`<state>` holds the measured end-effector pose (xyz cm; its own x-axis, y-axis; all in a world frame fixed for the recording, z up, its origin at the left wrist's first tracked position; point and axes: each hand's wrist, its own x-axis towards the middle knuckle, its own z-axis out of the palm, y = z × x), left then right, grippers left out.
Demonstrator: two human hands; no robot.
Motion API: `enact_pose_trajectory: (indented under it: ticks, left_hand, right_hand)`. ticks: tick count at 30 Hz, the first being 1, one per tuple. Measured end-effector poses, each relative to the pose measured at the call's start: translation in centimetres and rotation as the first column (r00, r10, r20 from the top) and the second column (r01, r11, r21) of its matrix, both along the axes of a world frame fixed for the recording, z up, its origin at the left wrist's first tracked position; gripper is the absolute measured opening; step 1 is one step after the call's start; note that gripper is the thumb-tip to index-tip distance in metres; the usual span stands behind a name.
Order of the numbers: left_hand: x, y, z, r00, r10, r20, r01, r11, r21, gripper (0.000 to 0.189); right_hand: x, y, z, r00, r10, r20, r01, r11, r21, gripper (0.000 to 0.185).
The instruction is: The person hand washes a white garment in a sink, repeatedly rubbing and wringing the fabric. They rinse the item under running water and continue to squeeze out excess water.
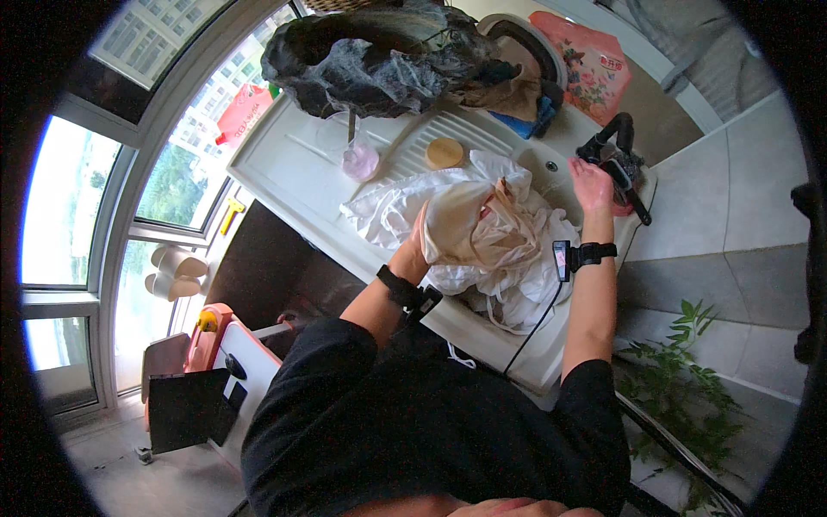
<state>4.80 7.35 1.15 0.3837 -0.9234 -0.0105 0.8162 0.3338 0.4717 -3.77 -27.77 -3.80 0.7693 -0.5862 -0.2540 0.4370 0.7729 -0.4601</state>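
My left hand [420, 236] grips a beige cloth item [455, 216], its fingers mostly hidden by the fabric. White and beige fabric [504, 226] lies bunched beneath and beside it in the white laundry sink [549, 336]. Near the black faucet [614, 139], my right hand [591, 184] is held palm up with nothing in it, its fingers extended. A round tan lid or disc [444, 153] rests on the ribbed washboard part of the sink. To its left stands a clear cup [360, 161] with pinkish-purple contents and a stick-like handle upright in it.
A dark rock-like basin [381, 64] stands at the sink's far edge, beside brown and blue cloths [526, 97]. A pink detergent pouch [588, 64] is behind them. Slippers [174, 271] and a yellow scraper-like tool [231, 215] lie by the left window. A leafy plant [685, 381] grows at right.
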Motion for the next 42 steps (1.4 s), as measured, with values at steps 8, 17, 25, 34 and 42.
enact_pose_trajectory:
  ticks: [8, 17, 25, 34, 42]
  left_hand:
    - [5.7, 1.7, -5.7, 0.999, -0.025, -0.032, 0.021, 0.995, -0.096, 0.045]
    - [7.3, 1.0, -11.5, 0.824, -0.311, -0.475, 0.102, 0.904, -0.415, 0.04]
    - [8.5, 2.3, -10.0, 0.705, -0.493, -0.51, 0.111, 0.787, -0.607, 0.035]
    - [8.4, 2.2, -11.9, 0.699, -0.291, -0.654, 0.158, 0.954, -0.255, 0.038]
    - [8.5, 2.2, -9.9, 0.727, -0.326, -0.605, 0.265, 0.945, -0.19, 0.043]
  right_hand:
    - [2.3, 13.6, 7.7, 0.724, -0.076, -0.686, -0.595, 0.436, -0.676, 0.031]
    - [15.4, 27.3, 12.2, 0.819, 0.006, -0.573, -0.573, 0.032, -0.819, 0.03]
    - [26.4, 32.0, 12.3, 0.837, -0.27, -0.476, -0.542, -0.289, -0.789, 0.02]
    - [25.8, 33.2, 12.5, 0.811, -0.003, -0.585, -0.558, -0.3, -0.774, 0.017]
    - [24.5, 30.5, 13.1, 0.734, -0.011, -0.679, -0.675, 0.108, -0.73, 0.021]
